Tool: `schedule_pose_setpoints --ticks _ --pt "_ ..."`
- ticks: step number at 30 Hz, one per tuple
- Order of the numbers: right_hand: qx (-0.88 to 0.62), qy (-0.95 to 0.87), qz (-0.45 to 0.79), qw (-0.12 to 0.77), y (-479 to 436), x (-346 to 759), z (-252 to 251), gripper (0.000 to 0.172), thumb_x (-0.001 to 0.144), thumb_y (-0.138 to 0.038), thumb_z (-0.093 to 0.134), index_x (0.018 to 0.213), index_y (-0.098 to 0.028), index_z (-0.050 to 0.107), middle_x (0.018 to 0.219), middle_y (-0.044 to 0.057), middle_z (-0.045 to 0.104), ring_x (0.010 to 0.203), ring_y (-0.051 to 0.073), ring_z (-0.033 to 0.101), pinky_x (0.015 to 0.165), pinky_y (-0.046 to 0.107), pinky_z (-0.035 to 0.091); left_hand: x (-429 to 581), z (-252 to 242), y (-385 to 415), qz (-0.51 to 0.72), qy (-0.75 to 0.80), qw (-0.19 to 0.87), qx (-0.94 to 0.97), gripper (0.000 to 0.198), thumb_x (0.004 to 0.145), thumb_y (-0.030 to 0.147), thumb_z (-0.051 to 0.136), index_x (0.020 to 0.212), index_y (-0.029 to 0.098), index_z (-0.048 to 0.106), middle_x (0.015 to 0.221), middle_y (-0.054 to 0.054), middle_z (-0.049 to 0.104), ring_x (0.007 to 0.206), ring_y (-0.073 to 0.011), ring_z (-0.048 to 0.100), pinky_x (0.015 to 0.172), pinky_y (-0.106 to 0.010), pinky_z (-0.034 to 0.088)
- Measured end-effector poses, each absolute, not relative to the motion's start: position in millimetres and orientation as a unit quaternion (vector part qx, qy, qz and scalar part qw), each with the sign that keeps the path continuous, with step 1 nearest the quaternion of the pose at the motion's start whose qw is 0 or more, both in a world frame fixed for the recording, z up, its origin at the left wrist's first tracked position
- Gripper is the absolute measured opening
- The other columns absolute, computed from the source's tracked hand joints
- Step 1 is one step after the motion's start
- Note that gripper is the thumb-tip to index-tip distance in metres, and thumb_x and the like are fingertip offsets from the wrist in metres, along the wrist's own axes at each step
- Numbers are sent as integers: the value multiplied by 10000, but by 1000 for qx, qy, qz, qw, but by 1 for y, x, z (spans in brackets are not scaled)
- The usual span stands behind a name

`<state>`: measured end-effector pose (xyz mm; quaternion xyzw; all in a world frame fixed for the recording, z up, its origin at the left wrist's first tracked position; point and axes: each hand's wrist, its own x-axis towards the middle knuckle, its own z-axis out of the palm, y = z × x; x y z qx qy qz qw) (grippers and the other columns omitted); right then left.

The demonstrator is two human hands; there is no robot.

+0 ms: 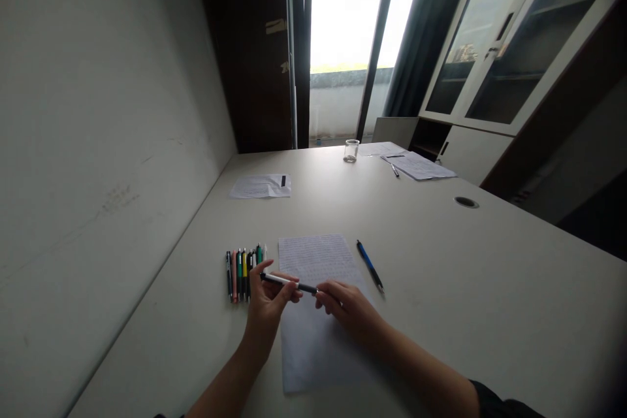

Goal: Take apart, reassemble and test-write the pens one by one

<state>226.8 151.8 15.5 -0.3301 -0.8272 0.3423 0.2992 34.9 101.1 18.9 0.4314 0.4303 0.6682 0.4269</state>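
Observation:
A white-and-black pen [306, 288] is held level above a sheet of paper [313, 353] with handwriting on its upper part. My left hand [268, 300] grips the barrel between thumb and fingers, its index finger at the left end. The fingertips of my right hand [345, 304] pinch the pen's dark right end. A blue-and-black pen [369, 266] lies on the table, right of the paper. Several pens [240, 274] in various colours lie side by side left of the paper, partly hidden behind my left hand.
The white table [441, 313] meets a wall [98, 144] on the left. Farther back are a crumpled paper [262, 187], a glass jar [351, 151], and stacked papers [421, 166] with a pen [394, 170]. A cable hole [466, 202] sits at right, near the glass-door cabinet [490, 59].

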Motion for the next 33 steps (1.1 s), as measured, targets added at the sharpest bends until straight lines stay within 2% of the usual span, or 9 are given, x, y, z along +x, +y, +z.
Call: schedule_pose_setpoints --ticks 3,5,7,10,14,19,33 --pt "-334 -821 351 302 152 228 14 356 1020 -385 403 847 -186 643 765 28 665 630 128 585 639 241 447 28 12 104 638 439 440 455 397 848 306 720 1141 229 463 940 -39 703 726 -180 697 709 -350 570" --pt "-341 -815 353 307 154 230 13 352 1018 -381 405 839 -185 636 764 30 664 617 128 579 633 245 448 22 9 107 620 460 423 474 281 829 319 736 1010 204 554 945 -36 668 749 -167 671 694 -308 558" --pt "-343 -811 360 309 156 232 11 347 1015 -379 414 822 -183 626 751 29 662 605 129 575 622 246 446 16 9 108 604 490 372 507 202 823 332 738 909 191 623 935 -30 605 739 -146 622 640 -264 542" --pt "-341 -810 366 304 157 234 9 358 1012 -381 417 786 -186 614 714 23 656 605 133 575 614 244 444 10 12 108 562 513 289 582 143 825 338 732 837 201 693 939 -42 547 820 -169 590 662 -264 548" --pt "-342 -813 364 298 158 235 8 370 1014 -382 409 774 -189 614 661 11 640 590 134 569 597 240 435 6 13 107 483 507 202 684 128 870 330 685 954 250 739 926 -53 603 780 -174 589 687 -295 544" --pt "-344 -817 359 294 159 236 7 353 1009 -366 423 772 -190 616 642 7 637 593 136 576 604 236 435 1 9 110 397 502 66 766 200 889 302 677 1081 293 732 825 -53 693 837 -230 580 736 -350 508" --pt "-347 -851 277 282 157 237 14 281 980 -222 456 745 -193 608 674 9 632 603 133 554 600 232 407 5 15 105 326 494 63 803 143 914 198 625 1022 236 711 796 -48 689 782 -214 581 696 -328 472"
